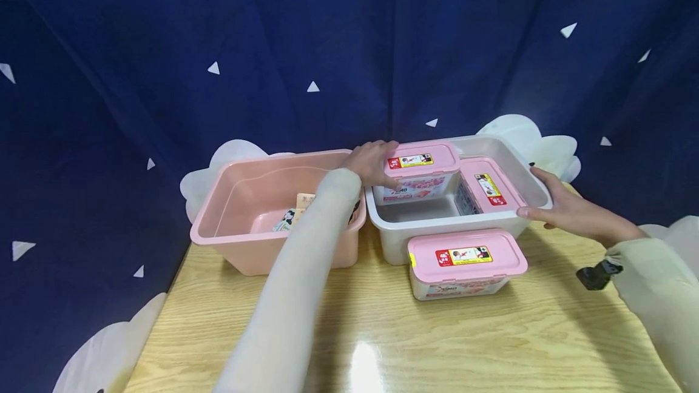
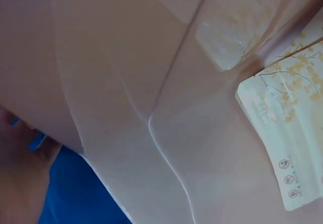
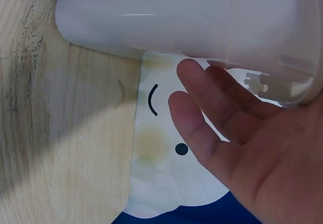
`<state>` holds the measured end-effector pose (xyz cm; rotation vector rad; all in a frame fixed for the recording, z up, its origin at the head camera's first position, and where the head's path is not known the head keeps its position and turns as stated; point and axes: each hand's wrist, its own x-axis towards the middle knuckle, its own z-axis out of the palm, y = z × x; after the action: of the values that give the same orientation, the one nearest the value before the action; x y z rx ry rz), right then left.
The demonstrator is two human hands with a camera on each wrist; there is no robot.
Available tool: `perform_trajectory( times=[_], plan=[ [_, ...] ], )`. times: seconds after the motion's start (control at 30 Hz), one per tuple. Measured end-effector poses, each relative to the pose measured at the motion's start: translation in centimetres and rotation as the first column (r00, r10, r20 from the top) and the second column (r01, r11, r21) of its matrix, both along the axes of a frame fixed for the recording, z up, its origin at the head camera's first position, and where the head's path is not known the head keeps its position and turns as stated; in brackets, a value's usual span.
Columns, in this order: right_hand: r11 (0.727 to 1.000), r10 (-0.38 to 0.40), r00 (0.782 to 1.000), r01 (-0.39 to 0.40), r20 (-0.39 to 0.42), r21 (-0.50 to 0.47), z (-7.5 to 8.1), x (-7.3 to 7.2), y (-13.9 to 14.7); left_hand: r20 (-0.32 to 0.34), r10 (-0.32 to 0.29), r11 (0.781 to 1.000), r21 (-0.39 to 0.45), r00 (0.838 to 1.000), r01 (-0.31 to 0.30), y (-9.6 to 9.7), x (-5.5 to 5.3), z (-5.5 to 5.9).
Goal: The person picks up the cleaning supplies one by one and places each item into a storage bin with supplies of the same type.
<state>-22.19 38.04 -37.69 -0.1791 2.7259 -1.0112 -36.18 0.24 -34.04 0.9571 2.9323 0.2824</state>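
Observation:
In the head view, a pink-lidded plastic box (image 1: 420, 187) with a printed label sits at the left end of the white bin (image 1: 431, 223). My left hand (image 1: 371, 164) grips its left end, thumb at the front and fingers at the back. A second pink-lidded box (image 1: 494, 184) lies in the bin's right part. My right hand (image 1: 573, 211) is spread at the bin's right end, thumb by the front rim. The right wrist view shows its fingers (image 3: 189, 120) loosely extended beside the bin's outer wall (image 3: 176, 17).
A third pink-lidded box (image 1: 466, 259) stands on the wooden table (image 1: 437, 344) before the white bin. To the left is a pink bin (image 1: 218, 235) holding printed packets (image 2: 282, 123), partly hidden by my left sleeve. A dark blue curtain (image 1: 306, 29) hangs behind.

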Motion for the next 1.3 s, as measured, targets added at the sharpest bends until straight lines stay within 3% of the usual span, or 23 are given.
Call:
perform_trajectory(
  times=[0.23, 0.53, 0.93, 1.3],
  plan=[
    [1.000, 0.004, 1.000, -0.004, -0.010, -0.011, 0.0, 0.3, 0.1, -0.034, -0.024, 0.998, -0.063, 0.999, 0.022, 0.1, 0.2, -0.8],
    [1.000, -0.001, 1.000, 0.000, -0.022, -0.011, 0.2, 0.5, 0.2, -0.073, -0.011, 0.994, -0.110, 0.997, 0.003, 0.5, 0.4, -1.1],
    [1.000, 0.001, 1.000, -0.001, 0.000, -0.007, -0.2, 0.5, -0.1, -0.056, -0.012, 0.974, -0.226, 0.998, -0.001, -0.2, 1.0, -1.3],
    [1.000, 0.002, 1.000, -0.002, -0.008, -0.003, 0.4, 0.7, 0.0, -0.056, -0.006, 0.977, -0.215, 0.998, -0.006, 0.3, 0.8, -0.9]
  ],
)
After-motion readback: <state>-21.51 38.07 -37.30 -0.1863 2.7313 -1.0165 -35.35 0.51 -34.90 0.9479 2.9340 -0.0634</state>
